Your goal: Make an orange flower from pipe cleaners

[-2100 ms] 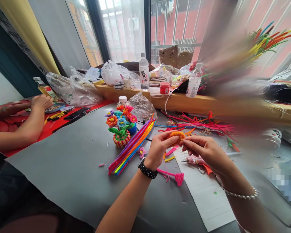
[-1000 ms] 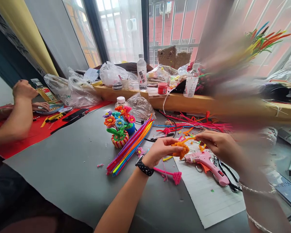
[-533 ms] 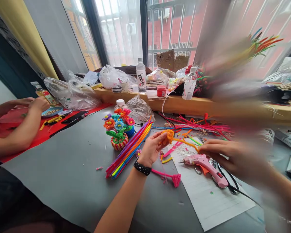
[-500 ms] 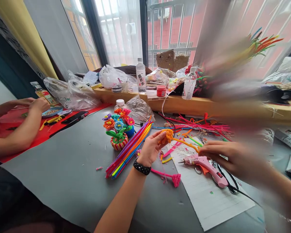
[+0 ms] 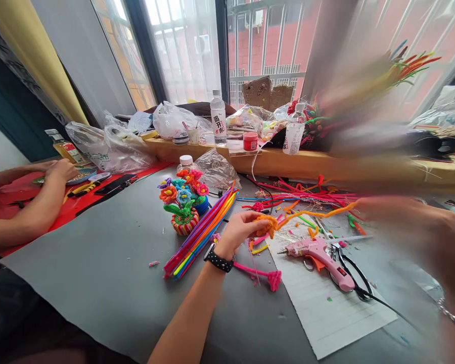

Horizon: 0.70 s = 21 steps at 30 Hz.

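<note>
My left hand (image 5: 238,233) pinches a small coiled orange pipe-cleaner piece (image 5: 266,225) above the grey table (image 5: 98,268). From the coil an orange pipe-cleaner strand (image 5: 318,214) stretches right to my right hand (image 5: 409,232), which is blurred by motion and closed on the strand's far end. A pink glue gun (image 5: 320,254) lies on white paper (image 5: 326,308) just below the strand. A pink pipe-cleaner flower (image 5: 267,275) lies under my left wrist.
A bundle of coloured pipe cleaners (image 5: 202,230) and a small pipe-cleaner flower pot (image 5: 184,199) lie left of my left hand. Scissors (image 5: 349,268) lie by the glue gun. Bottles (image 5: 217,112) and bags crowd the wooden ledge (image 5: 288,156). Another person's hands (image 5: 58,169) work at far left.
My right hand has pulled farther right and up, unwinding the orange strand into a longer line. My left hand with the coil dropped slightly toward the table.
</note>
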Each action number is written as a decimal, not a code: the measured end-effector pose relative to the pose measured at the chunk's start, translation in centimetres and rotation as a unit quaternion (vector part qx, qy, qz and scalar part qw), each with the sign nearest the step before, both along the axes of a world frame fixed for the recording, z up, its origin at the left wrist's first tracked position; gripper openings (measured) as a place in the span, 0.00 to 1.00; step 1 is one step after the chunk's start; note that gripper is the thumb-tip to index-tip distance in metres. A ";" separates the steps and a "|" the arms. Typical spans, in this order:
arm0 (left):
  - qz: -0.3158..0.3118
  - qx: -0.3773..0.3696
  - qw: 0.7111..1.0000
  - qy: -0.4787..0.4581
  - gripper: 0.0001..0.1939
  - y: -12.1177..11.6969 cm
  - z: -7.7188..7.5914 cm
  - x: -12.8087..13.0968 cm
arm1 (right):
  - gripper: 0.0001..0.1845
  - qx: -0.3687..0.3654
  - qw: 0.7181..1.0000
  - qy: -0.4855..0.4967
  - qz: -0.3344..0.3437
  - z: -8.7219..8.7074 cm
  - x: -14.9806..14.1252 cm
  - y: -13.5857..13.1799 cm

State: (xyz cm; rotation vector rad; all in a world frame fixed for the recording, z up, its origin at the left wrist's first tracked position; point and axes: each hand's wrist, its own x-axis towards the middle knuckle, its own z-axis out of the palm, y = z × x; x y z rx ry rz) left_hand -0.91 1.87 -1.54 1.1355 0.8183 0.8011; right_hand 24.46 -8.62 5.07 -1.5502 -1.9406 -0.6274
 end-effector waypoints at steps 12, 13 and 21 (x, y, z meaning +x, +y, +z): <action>-0.129 -0.058 0.987 -0.073 0.15 0.0 1.4 -1.7 | 0.19 0.125 0.983 -0.062 -0.119 -0.6 1.9 -0.1; -0.156 -0.057 0.985 -0.039 0.16 0.0 1.3 -1.7 | 0.17 0.156 0.976 -0.061 -0.140 -0.7 1.9 -0.1; -0.001 -0.128 0.985 -0.112 0.09 0.5 -0.3 -0.3 | 0.14 0.263 0.947 -0.105 -0.152 -0.3 0.3 0.8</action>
